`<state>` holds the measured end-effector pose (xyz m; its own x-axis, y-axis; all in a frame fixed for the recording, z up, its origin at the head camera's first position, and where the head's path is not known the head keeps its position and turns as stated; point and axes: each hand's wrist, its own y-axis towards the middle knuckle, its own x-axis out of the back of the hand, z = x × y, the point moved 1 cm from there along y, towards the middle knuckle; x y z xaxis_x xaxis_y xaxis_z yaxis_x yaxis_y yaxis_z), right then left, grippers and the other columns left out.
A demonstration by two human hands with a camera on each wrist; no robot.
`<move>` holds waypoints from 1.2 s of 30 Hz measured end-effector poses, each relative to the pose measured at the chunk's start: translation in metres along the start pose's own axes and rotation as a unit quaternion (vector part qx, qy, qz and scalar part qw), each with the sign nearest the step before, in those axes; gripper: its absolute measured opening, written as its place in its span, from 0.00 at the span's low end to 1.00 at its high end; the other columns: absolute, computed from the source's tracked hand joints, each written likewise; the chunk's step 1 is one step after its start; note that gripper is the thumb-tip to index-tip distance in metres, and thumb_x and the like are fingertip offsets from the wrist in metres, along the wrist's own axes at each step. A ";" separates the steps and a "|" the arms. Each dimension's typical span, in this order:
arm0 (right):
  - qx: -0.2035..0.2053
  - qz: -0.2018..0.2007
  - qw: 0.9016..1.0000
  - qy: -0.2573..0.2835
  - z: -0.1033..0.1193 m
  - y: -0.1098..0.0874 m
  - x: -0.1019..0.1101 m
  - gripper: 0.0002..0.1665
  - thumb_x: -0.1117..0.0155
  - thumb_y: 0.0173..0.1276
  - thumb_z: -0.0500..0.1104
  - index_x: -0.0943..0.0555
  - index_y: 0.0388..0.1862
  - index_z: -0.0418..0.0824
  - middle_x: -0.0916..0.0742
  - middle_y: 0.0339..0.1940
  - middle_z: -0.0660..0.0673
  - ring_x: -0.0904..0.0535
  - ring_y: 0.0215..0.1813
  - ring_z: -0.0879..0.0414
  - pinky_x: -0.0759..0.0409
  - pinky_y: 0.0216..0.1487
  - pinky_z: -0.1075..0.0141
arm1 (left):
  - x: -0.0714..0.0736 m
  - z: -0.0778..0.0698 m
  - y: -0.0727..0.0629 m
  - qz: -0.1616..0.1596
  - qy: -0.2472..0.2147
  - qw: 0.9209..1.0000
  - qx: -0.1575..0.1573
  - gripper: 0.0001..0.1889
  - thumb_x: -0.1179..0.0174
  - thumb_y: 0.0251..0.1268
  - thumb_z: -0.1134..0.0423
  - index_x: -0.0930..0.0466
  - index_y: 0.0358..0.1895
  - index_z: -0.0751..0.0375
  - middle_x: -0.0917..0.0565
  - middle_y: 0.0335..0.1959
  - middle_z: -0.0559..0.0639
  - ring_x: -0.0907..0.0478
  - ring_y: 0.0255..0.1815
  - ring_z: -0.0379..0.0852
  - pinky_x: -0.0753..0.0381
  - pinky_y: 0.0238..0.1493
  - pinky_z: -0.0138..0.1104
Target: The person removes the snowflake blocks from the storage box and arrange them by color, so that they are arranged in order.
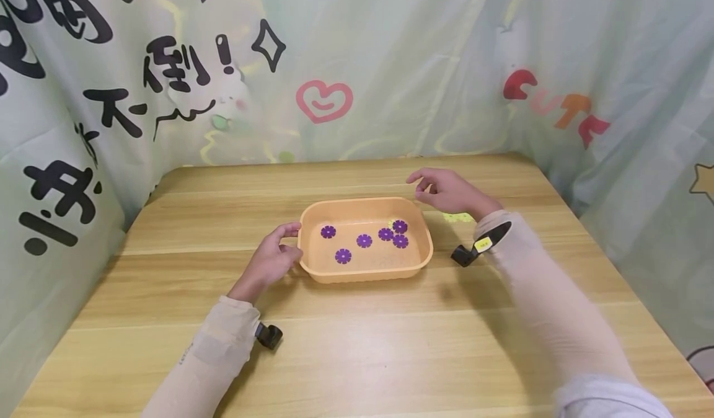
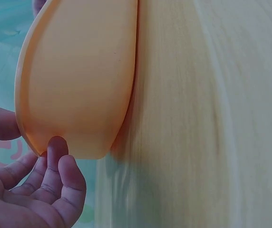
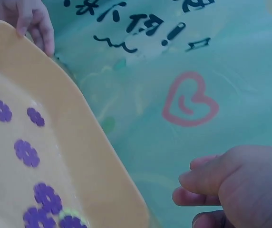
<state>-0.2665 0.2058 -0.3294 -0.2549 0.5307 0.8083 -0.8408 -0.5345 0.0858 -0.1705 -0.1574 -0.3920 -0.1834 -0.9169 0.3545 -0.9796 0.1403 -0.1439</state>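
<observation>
An orange plastic basin (image 1: 365, 275) stands on the wooden table. Inside lie several purple snowflake-shaped discs (image 1: 343, 256), with a yellow disc (image 1: 391, 224) partly hidden among the group at its right end. My left hand (image 1: 273, 257) grips the basin's left end; in the left wrist view, the thumb is at the rim and the other fingers are against the outer wall. Past the far right corner of the basin my right hand (image 1: 444, 190) hovers with loosely bent fingers. Nothing shows between those fingers in the right wrist view, though the fingertips are partly hidden there.
Yellow pieces (image 1: 457, 217) lie on the table to the right of the basin, partly covered by the right wrist. A printed curtain (image 1: 390, 64) hangs behind the table's far edge and along both sides. Bare wood (image 1: 362, 356) extends in front of the basin.
</observation>
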 end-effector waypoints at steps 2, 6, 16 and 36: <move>0.012 0.005 1.000 0.001 0.005 0.004 -0.003 0.18 0.39 0.69 0.36 0.23 0.57 0.35 0.15 0.40 0.38 0.19 0.37 0.48 0.19 0.39 0.55 | 0.000 0.000 0.000 0.000 0.001 1.000 0.000 0.30 0.45 0.62 0.72 0.37 0.70 0.60 0.33 0.64 0.58 0.24 0.44 0.52 0.20 0.43 0.44; 0.034 0.019 0.999 0.001 0.013 0.013 -0.010 0.17 0.39 0.68 0.35 0.23 0.56 0.35 0.15 0.40 0.38 0.19 0.36 0.49 0.19 0.41 0.55 | 0.001 -0.001 0.000 0.001 0.000 1.000 0.001 0.31 0.45 0.61 0.72 0.37 0.70 0.60 0.33 0.64 0.58 0.24 0.45 0.52 0.20 0.43 0.43; 0.052 0.058 0.997 -0.023 0.027 0.025 -0.025 0.18 0.39 0.66 0.33 0.23 0.55 0.33 0.14 0.38 0.40 0.19 0.35 0.50 0.19 0.40 0.56 | 0.002 -0.001 0.000 0.000 0.001 1.000 0.001 0.31 0.45 0.62 0.72 0.37 0.70 0.60 0.33 0.64 0.58 0.24 0.45 0.52 0.20 0.43 0.44; -0.120 0.229 0.965 -0.036 0.034 0.035 -0.058 0.30 0.56 0.63 0.25 0.29 0.64 0.37 0.19 0.44 0.39 0.20 0.28 0.56 0.23 0.27 0.69 | -0.001 0.000 -0.001 0.001 -0.007 1.000 -0.005 0.31 0.44 0.61 0.73 0.37 0.70 0.62 0.33 0.63 0.59 0.24 0.45 0.52 0.19 0.43 0.44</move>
<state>-0.2646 0.1342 -0.3533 -0.6004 0.2233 0.7679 -0.7360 -0.5299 -0.4213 -0.1695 -0.1566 -0.3918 -0.1853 -0.9213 0.3419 -0.9798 0.1468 -0.1356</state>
